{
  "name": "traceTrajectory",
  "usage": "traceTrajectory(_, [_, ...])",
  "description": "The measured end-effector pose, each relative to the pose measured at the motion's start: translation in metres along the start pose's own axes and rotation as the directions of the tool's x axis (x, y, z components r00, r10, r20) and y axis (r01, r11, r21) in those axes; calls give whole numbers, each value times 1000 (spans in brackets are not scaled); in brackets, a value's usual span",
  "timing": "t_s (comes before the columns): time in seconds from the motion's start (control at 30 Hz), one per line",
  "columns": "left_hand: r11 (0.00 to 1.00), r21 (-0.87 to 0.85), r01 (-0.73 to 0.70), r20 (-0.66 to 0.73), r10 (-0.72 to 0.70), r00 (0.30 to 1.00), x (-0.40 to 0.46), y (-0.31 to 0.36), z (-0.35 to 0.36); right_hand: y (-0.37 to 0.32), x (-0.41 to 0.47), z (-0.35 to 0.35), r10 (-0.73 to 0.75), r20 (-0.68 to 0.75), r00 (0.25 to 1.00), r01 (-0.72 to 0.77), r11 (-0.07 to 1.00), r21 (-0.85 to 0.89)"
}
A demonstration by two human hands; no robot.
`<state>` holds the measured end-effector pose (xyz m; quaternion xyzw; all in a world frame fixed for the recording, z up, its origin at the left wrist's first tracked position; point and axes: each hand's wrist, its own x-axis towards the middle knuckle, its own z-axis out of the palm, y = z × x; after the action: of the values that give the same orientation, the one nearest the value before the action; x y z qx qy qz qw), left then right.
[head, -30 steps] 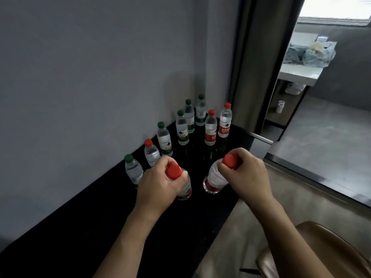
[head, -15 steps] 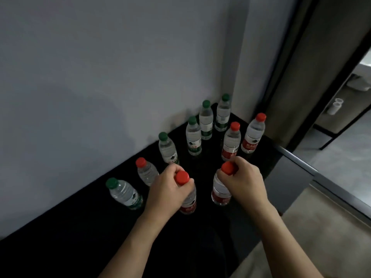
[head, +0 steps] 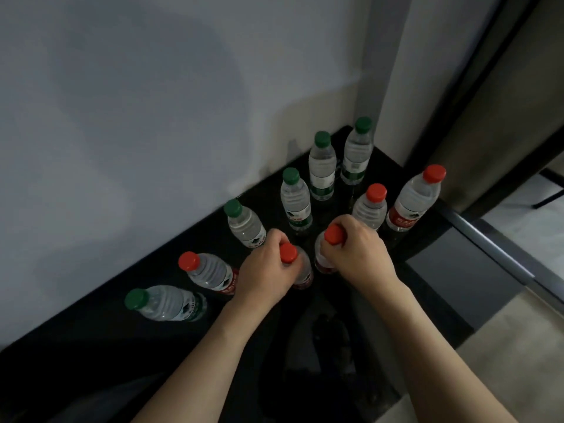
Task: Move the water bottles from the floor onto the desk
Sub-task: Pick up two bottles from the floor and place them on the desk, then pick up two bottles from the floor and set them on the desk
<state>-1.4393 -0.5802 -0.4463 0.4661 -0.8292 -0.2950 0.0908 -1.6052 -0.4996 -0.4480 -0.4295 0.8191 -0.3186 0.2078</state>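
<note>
Water bottles stand on the black table (head: 91, 361) along the grey wall (head: 152, 117) in the head view: five with green caps (the nearest one (head: 166, 303) is at the far left) and five with red caps. The left hand (head: 265, 270) has its fingers curled round the neck of one red-capped bottle (head: 300, 270), and the right hand (head: 360, 254) grips the neck of a second red-capped bottle (head: 323, 257) just beside it. Both held bottles are upright with their bases on or very near the table top; which, I cannot tell.
</note>
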Motion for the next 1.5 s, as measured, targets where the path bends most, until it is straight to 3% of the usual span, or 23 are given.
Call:
traceTrajectory(0.23, [999, 44, -23, 62, 21, 998, 7, 4, -4, -5, 1, -3, -18, 49, 999, 23, 996, -89])
traceTrajectory(0.37, [995, 98, -8, 88, 0, 996, -2, 4, -17, -22, -5, -16, 4, -41, 999, -13, 973, -229])
traceTrajectory(0.47, [994, 104, -17, -29, 20, 999, -17, 6, -35, -48, -8, -26, -130, -119, 984, 99, 966, -239])
traceTrajectory(0.6, [992, 117, -40, -296, 73, 952, -46, 2, -66, -85, -11, -26, -304, -66, 950, 287, 938, -195])
traceTrajectory(0.8, [976, 183, 119, -527, -5, 850, -105, -26, -112, -146, -39, 11, -509, 37, 860, 510, 856, -89])
traceTrajectory(1.1, [912, 110, 394, -705, -208, 678, -231, -95, -161, -229, -120, 80, -681, 234, 694, 704, 710, -26])
traceTrajectory(1.3, [852, -27, 523, -789, -339, 512, -353, -140, -187, -285, -215, 134, -770, 337, 542, 813, 582, 23])
traceTrajectory(1.5, [751, -175, 637, -838, -453, 304, -497, -186, -198, -339, -338, 189, -834, 435, 340, 892, 432, 131])
